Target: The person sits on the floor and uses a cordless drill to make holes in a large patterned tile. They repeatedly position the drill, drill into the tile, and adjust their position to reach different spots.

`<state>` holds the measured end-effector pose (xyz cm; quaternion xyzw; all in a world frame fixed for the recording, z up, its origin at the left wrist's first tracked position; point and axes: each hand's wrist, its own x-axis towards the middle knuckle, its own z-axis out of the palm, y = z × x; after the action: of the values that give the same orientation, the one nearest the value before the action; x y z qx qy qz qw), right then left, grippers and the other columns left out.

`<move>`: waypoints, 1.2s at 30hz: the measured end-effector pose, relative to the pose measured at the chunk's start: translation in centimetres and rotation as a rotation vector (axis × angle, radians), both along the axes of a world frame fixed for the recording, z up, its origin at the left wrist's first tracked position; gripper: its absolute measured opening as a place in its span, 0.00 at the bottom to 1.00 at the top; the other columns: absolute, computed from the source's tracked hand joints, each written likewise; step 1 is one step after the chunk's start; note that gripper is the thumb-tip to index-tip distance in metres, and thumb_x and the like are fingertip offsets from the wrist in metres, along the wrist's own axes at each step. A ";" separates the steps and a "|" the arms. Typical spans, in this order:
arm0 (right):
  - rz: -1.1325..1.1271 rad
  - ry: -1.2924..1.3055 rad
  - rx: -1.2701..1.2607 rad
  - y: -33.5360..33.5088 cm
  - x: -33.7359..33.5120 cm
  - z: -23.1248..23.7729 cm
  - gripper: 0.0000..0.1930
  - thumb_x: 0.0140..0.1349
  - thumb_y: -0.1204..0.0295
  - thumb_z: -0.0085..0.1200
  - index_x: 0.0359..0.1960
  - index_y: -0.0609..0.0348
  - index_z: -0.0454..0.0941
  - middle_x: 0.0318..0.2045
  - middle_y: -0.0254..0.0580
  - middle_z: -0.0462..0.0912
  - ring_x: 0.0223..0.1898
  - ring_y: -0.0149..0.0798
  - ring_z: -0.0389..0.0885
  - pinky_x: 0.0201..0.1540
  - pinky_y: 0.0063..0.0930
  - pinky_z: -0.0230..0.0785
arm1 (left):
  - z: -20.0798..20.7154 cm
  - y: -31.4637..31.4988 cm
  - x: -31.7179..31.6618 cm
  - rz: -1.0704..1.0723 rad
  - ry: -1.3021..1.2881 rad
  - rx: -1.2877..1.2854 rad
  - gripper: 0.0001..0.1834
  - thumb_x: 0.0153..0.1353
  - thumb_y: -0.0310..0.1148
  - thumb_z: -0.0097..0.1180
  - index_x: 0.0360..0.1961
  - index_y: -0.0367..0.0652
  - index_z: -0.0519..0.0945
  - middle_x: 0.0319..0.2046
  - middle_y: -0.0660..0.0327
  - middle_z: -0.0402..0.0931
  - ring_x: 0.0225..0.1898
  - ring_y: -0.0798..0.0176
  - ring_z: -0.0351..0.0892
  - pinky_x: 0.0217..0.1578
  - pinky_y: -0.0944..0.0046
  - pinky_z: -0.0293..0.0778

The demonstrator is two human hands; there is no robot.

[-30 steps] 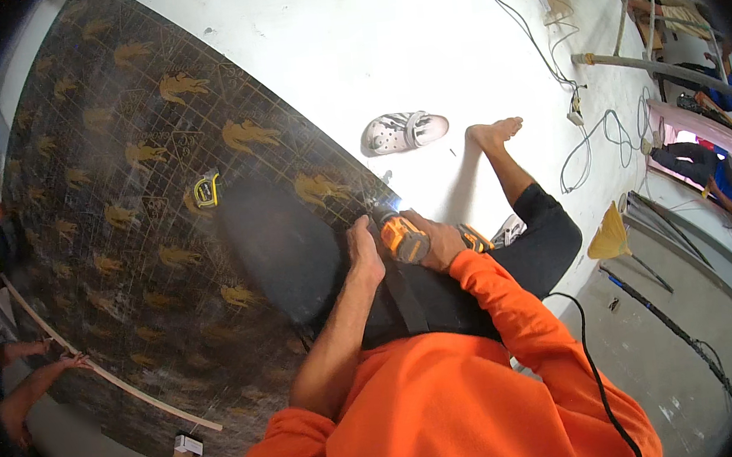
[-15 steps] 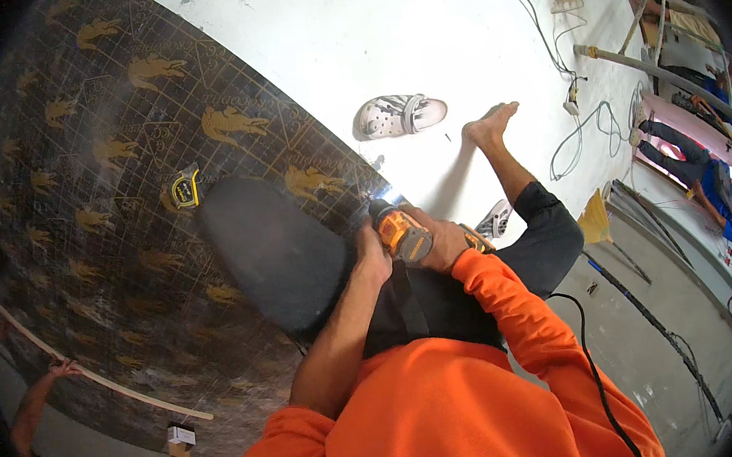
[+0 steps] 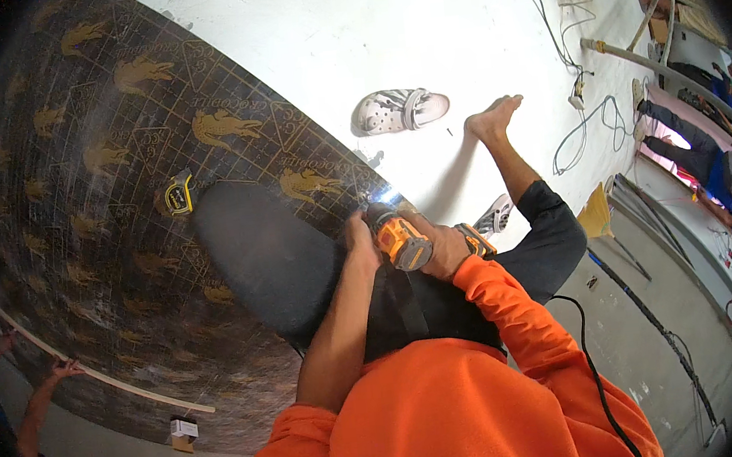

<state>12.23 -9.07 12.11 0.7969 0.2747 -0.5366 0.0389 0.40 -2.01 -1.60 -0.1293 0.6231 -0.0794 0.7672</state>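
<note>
My right hand (image 3: 444, 248) is wrapped round the handle of an orange and black cordless drill (image 3: 403, 242), its light shining on the board's edge ahead. The drill's nose points at the edge of a dark brown board (image 3: 232, 92) printed with gold animal figures and a grid. Close against the left side of the drill's nose is my left hand (image 3: 361, 242), its fingers bent together; what they pinch, if anything, is hidden. A yellow and black tape measure (image 3: 178, 194) lies on the board, left of my dark-clad knee (image 3: 254, 247).
One patterned clog (image 3: 404, 110) lies on the white floor, another (image 3: 494, 215) by my leg. Cables (image 3: 588, 126) run along the right. At lower left another person's hand (image 3: 66, 368) touches a wooden strip (image 3: 136, 390) near a small box (image 3: 184, 432). Another person (image 3: 709, 168) is far right.
My left hand has slid slightly left and forward along the drill's nose. The drill has shifted a little. The person at far right has moved slightly; the view has tilted a bit.
</note>
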 end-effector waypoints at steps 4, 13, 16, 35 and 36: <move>0.024 0.008 0.145 -0.2 0.2 0.1 0.40 0.51 0.63 0.62 0.68 0.40 0.58 0.50 0.52 0.81 0.45 0.59 0.82 0.46 0.50 0.75 | -3.3 0.2 0.7 -0.296 0.025 0.095 0.21 0.69 0.48 0.38 0.39 0.44 0.77 0.34 0.55 0.80 0.32 0.53 0.81 0.38 0.50 0.78; 0.164 -0.002 0.086 -0.9 -0.2 0.4 0.46 0.47 0.68 0.64 0.70 0.39 0.57 0.55 0.47 0.77 0.50 0.52 0.81 0.51 0.46 0.73 | -8.5 -0.2 -1.7 -0.452 -0.298 0.278 0.25 0.62 0.46 0.50 0.55 0.42 0.78 0.47 0.58 0.81 0.44 0.57 0.78 0.50 0.54 0.71; 0.221 0.053 0.082 -0.5 0.6 0.4 0.50 0.47 0.67 0.64 0.73 0.36 0.50 0.52 0.45 0.79 0.43 0.54 0.83 0.43 0.48 0.76 | -10.1 0.6 -0.9 -0.438 -0.182 0.113 0.23 0.66 0.43 0.45 0.50 0.36 0.79 0.48 0.50 0.80 0.47 0.50 0.79 0.49 0.48 0.76; 0.278 -0.053 0.285 -1.1 0.6 1.7 0.50 0.45 0.67 0.66 0.72 0.42 0.53 0.47 0.44 0.80 0.44 0.51 0.82 0.40 0.45 0.76 | -9.2 -1.3 -2.8 -0.153 0.008 0.117 0.12 0.66 0.39 0.48 0.36 0.41 0.76 0.31 0.61 0.74 0.35 0.61 0.76 0.40 0.60 0.75; 0.265 -0.074 0.279 -1.2 0.6 1.5 0.50 0.44 0.66 0.66 0.72 0.42 0.53 0.48 0.44 0.80 0.45 0.50 0.82 0.41 0.44 0.76 | -9.1 -1.3 -2.7 -0.130 -0.034 0.120 0.12 0.67 0.39 0.47 0.37 0.41 0.76 0.32 0.61 0.75 0.36 0.60 0.76 0.41 0.59 0.75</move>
<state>12.87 -10.24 13.66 0.7708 0.4471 -0.4537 0.0085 -2.33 -3.34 -10.66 -0.0411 0.6209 -0.0937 0.7772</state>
